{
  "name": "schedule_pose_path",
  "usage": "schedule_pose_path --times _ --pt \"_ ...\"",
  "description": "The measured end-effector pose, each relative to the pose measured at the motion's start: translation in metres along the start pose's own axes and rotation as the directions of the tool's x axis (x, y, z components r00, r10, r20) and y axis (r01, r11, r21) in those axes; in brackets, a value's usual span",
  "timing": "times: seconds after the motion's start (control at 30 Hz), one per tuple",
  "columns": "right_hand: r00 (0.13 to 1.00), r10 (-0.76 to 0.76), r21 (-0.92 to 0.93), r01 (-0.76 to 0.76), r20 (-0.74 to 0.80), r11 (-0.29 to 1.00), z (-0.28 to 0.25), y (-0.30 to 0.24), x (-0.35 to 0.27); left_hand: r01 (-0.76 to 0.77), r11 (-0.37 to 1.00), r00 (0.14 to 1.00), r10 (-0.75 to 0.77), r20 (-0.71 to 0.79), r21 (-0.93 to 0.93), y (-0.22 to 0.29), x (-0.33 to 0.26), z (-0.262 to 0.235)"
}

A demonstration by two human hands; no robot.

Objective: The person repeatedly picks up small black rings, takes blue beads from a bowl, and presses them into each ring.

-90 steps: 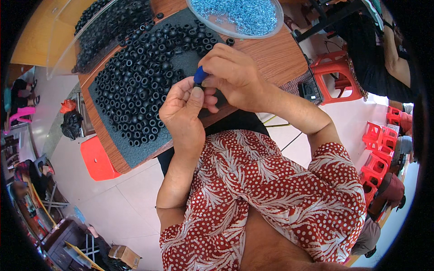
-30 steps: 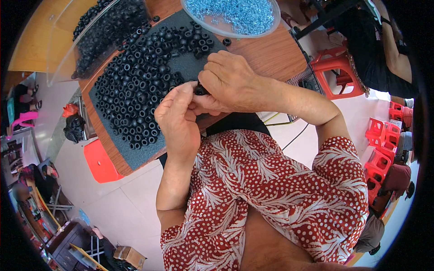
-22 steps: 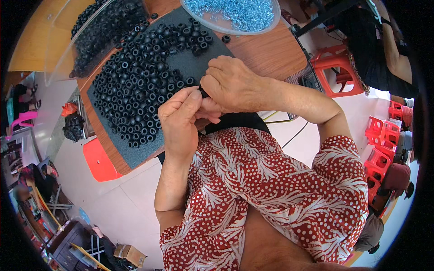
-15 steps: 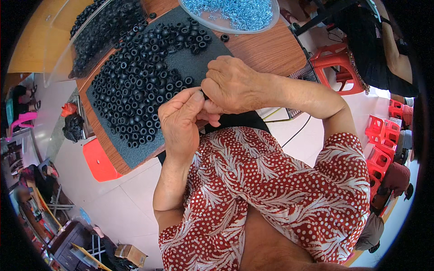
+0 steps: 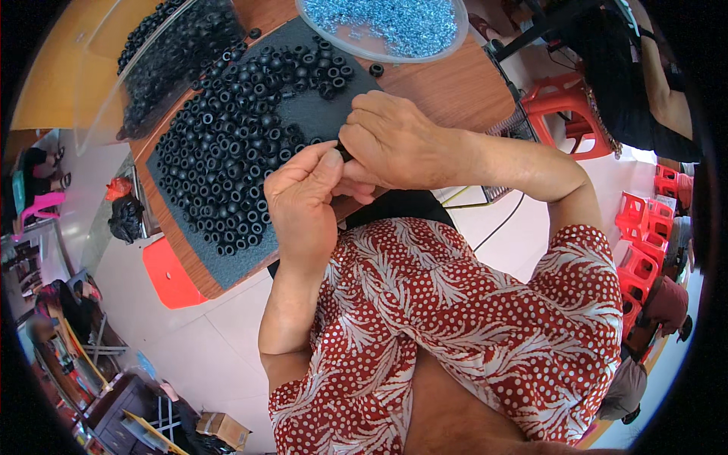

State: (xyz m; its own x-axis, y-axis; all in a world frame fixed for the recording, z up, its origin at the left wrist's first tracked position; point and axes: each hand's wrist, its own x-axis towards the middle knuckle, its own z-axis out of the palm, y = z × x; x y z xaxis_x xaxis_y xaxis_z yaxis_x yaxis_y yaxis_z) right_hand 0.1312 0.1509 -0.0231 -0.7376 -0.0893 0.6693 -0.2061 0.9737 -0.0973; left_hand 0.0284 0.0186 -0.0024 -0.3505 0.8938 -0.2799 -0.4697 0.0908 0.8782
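Note:
My left hand [image 5: 302, 205] and my right hand [image 5: 398, 144] meet at the near edge of the table, fingertips pressed together. A small dark piece [image 5: 342, 152] shows between them, mostly hidden by the fingers; it looks black like the pieces in the pile, but its shape cannot be made out. Just beyond my left hand lies a broad heap of small black round pieces with holes [image 5: 220, 144], spread over a dark grey mat [image 5: 311, 110]. Beyond my right hand, one loose black piece [image 5: 376, 70] sits on the bare wood.
A clear tub of more black pieces [image 5: 174, 68] stands at the far left. A shallow round tray of shiny blue bits [image 5: 387, 30] rests on the wooden table [image 5: 455, 87]. Red stools [image 5: 171, 273] stand around, and a person in black [image 5: 622, 76] is at the right.
The hands keep the same pinch at nearly the same place, with only slight finger movement. The whole view has shifted a little.

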Motion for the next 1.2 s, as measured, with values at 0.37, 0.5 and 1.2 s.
schedule_pose_path --times 0.37,0.5,1.2 --pt "0.990 -0.027 -0.097 0.040 0.136 0.995 -0.008 -0.011 0.005 -0.049 0.993 0.996 0.056 -0.066 0.109 -0.001 -0.004 -0.002" --pt "0.985 -0.054 -0.062 0.065 0.163 0.996 -0.010 -0.011 0.003 -0.100 0.978 0.991 0.114 -0.067 0.183 -0.004 -0.007 0.003" --pt "0.905 0.272 -0.224 -0.353 -0.326 0.908 -0.049 0.120 0.064 -0.530 -0.363 0.547 0.544 0.636 0.766 0.011 0.059 -0.006"
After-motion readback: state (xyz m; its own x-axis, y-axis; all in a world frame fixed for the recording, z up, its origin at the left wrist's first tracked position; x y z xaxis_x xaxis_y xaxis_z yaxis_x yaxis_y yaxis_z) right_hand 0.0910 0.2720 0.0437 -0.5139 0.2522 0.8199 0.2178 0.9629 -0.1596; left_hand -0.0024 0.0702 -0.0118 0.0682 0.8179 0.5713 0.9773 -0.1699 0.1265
